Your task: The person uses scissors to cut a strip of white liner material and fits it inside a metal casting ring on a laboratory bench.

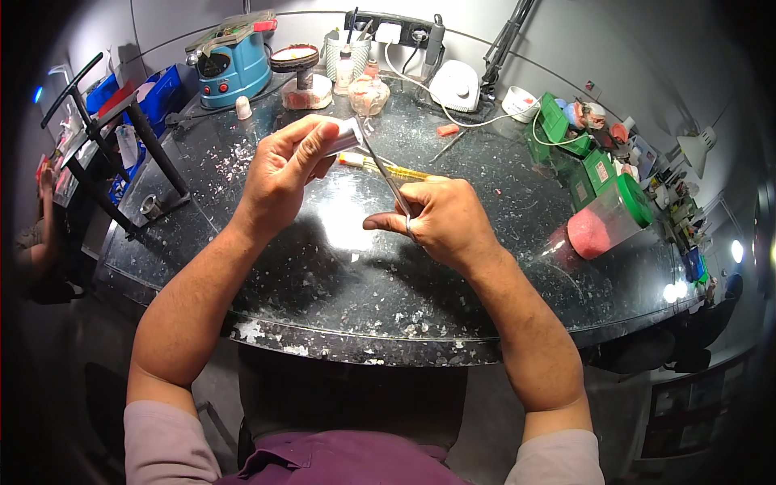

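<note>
My left hand (287, 166) is raised over the bench, its thumb and fingers closed on a shiny silvery-white rolled piece (346, 137); what it is made of I cannot tell. My right hand (444, 218) holds slim metal scissors (388, 179), with a loop around the thumb and the thumb stretched to the left. The blades slant up and left, and their tips are at the right end of the silvery piece. Whether they touch it is unclear. Behind the scissors, a yellow tool (404, 172) with a whitish-orange end lies on the bench.
The black bench (323, 299) is speckled with pale scraps. At the back stand a blue machine (234, 73), a round-topped stand (303, 77), a pink-stained jar (369, 95) and a white device (455, 87). To the right are green boxes (598, 170) and a tipped green-lidded jar (602, 226) of pink powder.
</note>
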`<action>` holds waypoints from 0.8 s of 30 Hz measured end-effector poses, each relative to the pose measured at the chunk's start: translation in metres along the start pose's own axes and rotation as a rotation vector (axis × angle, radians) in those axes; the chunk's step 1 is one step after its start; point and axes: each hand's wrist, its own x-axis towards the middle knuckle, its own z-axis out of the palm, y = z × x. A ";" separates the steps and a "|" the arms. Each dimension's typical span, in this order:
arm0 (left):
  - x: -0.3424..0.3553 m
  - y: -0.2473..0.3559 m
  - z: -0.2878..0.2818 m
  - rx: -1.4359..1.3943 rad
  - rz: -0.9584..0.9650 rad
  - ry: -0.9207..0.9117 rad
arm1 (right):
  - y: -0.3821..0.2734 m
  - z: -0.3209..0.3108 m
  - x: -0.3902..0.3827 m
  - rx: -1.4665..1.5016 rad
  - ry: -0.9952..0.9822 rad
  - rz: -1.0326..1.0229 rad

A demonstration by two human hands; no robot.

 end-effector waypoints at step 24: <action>-0.004 -0.006 0.006 -0.001 -0.125 -0.138 | 0.001 0.006 -0.004 0.097 -0.191 0.083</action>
